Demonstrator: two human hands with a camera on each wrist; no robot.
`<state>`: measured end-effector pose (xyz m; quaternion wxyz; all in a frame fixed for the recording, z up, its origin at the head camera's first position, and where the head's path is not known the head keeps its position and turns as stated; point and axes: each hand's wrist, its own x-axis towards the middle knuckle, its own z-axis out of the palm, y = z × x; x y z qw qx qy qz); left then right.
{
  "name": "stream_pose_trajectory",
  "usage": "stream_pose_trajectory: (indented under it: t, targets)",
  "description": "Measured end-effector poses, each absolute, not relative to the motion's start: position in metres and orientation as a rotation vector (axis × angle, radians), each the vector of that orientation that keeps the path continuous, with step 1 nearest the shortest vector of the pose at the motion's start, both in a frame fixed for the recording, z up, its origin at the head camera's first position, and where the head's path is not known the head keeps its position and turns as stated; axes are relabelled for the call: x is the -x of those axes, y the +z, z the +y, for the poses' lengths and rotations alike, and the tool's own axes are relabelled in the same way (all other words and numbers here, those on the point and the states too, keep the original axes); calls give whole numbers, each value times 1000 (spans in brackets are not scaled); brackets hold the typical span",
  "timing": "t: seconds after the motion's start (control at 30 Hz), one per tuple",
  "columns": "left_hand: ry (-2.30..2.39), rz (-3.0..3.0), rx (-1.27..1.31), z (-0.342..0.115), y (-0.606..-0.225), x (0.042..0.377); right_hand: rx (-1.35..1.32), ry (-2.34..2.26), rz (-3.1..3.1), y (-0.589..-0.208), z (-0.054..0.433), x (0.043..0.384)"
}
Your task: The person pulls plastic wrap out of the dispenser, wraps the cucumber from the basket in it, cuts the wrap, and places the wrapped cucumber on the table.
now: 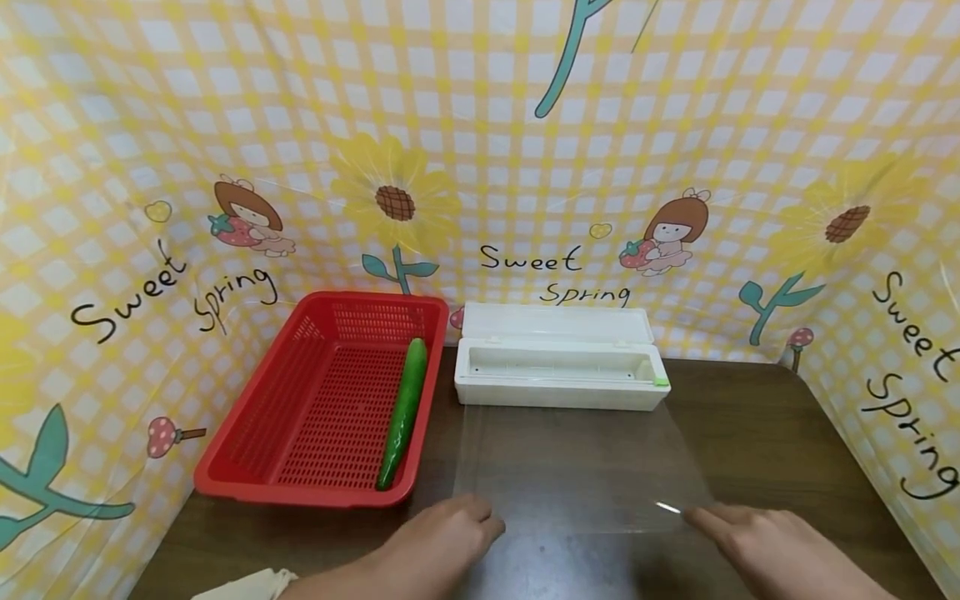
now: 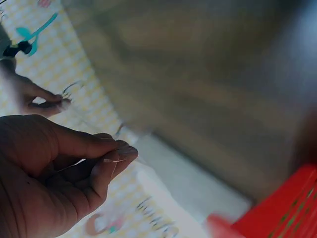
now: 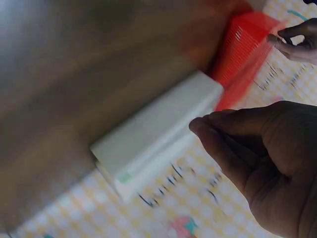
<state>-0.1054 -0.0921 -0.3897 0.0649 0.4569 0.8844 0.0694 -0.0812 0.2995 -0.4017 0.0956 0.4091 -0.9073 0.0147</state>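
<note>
A sheet of clear cling film (image 1: 570,467) stretches from the front of a white dispenser box (image 1: 558,396) toward me, above the brown table. My left hand (image 1: 450,533) pinches the film's near left corner; in the left wrist view, thumb and fingertips of that hand (image 2: 64,168) meet on its thin edge. At the near right corner, my right hand (image 1: 768,542) pinches the film as well. The right wrist view has the thumb and index finger of this hand (image 3: 257,153) pressed together, though the film itself hardly shows there. The box's lid (image 1: 558,323) stands raised at the back.
Left of the box is a red perforated basket (image 1: 247,425) with a green cucumber (image 1: 403,412) lying along its right side. A yellow checked cloth (image 1: 510,167) hangs behind and at both sides of the dark wooden table (image 1: 780,433). A green slider (image 1: 660,382) sits at the box's right end.
</note>
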Motion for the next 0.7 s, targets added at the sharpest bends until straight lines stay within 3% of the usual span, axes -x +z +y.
stream_pose_trajectory:
  t: [0.3, 0.7]
  targets:
    - [-53, 2868, -1604, -90, -447, 99, -1335, 80, -2683, -461, 292, 81]
    - [-26, 2895, -1581, -92, -482, 101, -1290, -31, -2573, -503, 285, 79]
